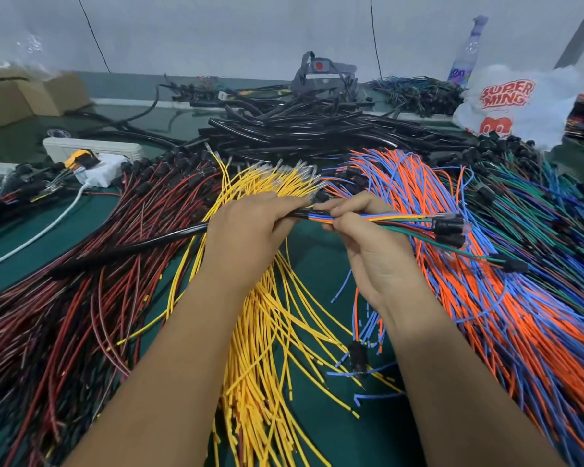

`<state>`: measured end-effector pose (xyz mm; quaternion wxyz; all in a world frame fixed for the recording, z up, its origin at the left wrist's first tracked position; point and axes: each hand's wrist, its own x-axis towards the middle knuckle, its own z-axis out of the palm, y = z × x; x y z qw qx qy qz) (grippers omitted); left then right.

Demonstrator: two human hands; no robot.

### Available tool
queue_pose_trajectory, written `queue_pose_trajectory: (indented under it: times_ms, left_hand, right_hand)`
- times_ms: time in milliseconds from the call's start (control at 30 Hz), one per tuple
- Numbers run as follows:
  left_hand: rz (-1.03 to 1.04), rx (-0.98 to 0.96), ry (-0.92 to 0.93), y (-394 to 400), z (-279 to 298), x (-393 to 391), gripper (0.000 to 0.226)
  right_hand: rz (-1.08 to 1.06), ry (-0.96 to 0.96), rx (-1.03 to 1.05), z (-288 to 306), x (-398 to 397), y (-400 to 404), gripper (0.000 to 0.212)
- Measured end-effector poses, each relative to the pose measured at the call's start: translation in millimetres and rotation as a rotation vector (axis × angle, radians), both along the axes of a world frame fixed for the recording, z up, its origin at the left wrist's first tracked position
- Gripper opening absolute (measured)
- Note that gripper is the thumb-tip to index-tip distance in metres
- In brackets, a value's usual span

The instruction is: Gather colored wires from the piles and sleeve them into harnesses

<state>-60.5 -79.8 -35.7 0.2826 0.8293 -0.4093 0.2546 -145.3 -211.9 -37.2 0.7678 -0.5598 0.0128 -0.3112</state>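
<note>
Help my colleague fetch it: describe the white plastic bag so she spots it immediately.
Look to the far right of the green table, behind the orange and blue wire pile. The bag sits crumpled beside a clear bottle; only it carries red "SUPER MING" lettering.

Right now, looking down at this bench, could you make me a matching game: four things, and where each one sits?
Things:
1. yellow wires
2. red and black wires
3. orange and blue wires
4. black sleeve

Places:
A. far left pile
B. held in left hand
C. middle pile, under the wrists
D. right pile

Pairs: 1-C, 2-A, 3-D, 4-B
</note>
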Motion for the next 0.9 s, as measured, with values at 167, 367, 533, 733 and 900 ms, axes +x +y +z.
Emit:
queue_pose_trajectory:
  times_ms: [167,367,533,733,900]
  left_hand:
    - [-0.030,-0.021,-0.009,1,-3,1,0.026]
    - [-0.054,-0.049,-0.123,-4,0,2,0.030]
    - [-0.103,-0.003,-0.072,-5,-1,-1,0.031]
    - [-0.117,0.092,0.122,-8,-10,-6,0.015]
    - [-0.128,0.049,0.375,-6,-10,2,0.027]
  right_hand:
    - [-0.033,0.055,-0.057,-1,1,-1,0.022]
    - [-0.129,0.134,-0.078,-4,4,-1,0.033]
    - [-0.185,0.217,-0.054,-4,5,0,0.029]
    - [-0.114,0.303,-0.034,-2,4,5,0.022]
    - [-0.026,0.119,0.453,3,5,-3,0.008]
